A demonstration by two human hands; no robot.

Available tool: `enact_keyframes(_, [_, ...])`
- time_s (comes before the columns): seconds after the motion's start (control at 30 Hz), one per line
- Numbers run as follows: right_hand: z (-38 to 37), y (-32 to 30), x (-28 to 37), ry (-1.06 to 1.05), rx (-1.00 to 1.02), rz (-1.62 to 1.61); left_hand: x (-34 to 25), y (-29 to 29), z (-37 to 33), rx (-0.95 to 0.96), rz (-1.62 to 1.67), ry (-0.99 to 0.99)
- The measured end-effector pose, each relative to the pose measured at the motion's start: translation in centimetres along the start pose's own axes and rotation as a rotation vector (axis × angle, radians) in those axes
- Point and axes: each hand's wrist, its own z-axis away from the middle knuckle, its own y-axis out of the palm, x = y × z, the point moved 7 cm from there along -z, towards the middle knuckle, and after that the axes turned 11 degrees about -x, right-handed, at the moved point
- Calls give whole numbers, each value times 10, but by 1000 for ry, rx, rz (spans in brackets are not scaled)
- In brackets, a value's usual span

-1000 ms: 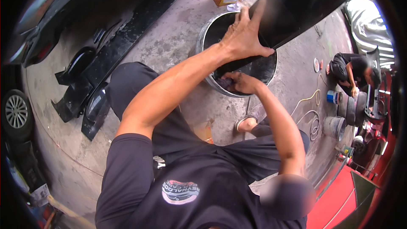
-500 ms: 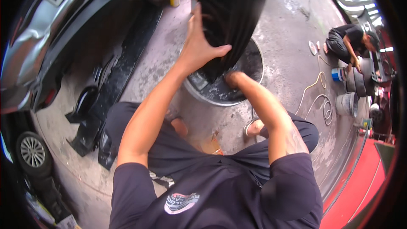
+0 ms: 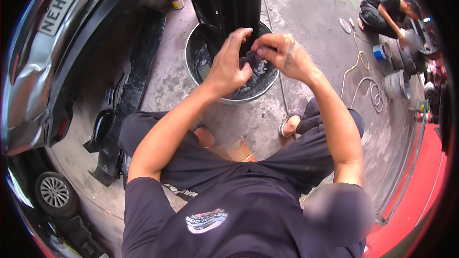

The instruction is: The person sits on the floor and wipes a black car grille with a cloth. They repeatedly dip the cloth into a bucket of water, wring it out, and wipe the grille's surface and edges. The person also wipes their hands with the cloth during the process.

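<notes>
A small dark, limp piece (image 3: 250, 58) is between my hands above the tub; its kind is unclear. My right hand (image 3: 286, 58) pinches it between thumb and bent fingers. My left hand (image 3: 228, 64) curls around its other side, thumb and fingers bent about it. Behind my hands a long black ribbed panel (image 3: 224, 0) stands upright in the round metal tub (image 3: 191, 74), its upper end beyond the picture's edge. Dark, wet-looking contents show in the tub, and the panel's lower end is partly hidden by my hands.
A silver car body (image 3: 28, 110) stands at left, with a black trim panel (image 3: 136, 71) on the floor. A yellow can (image 3: 176, 1) is beyond the tub. At right, a person (image 3: 382, 12) crouches by a blue-white bucket (image 3: 381, 51) and a hose (image 3: 358, 62).
My left hand has come off the black panel and down over the tub. My right hand has risen out of the tub with the dark piece. The panel now stands more upright.
</notes>
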Motion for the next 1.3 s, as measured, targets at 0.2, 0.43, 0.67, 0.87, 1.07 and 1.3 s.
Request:
enact_keyframes(0.2, [-3,-28,-7,88,-184,-262,77,28,29,244,35,-389])
enact_keyframes(0.43, [21,48,-106,95,-259,165,51,15,10,193,-279,-415])
enact_keyframes(0.67, [17,118,-129,501,-420,-753,22,11,-12,58,-138,-232])
enact_keyframes(0.87, [24,140,-146,624,-336,-986,34,5,-39,-94,78,-559])
enact_keyframes(1.07, [44,142,-114,845,-192,-1565,33,14,-17,22,-101,-293])
enact_keyframes(1.3, [48,116,-108,746,146,-1331,19,8,21,378,-442,-19])
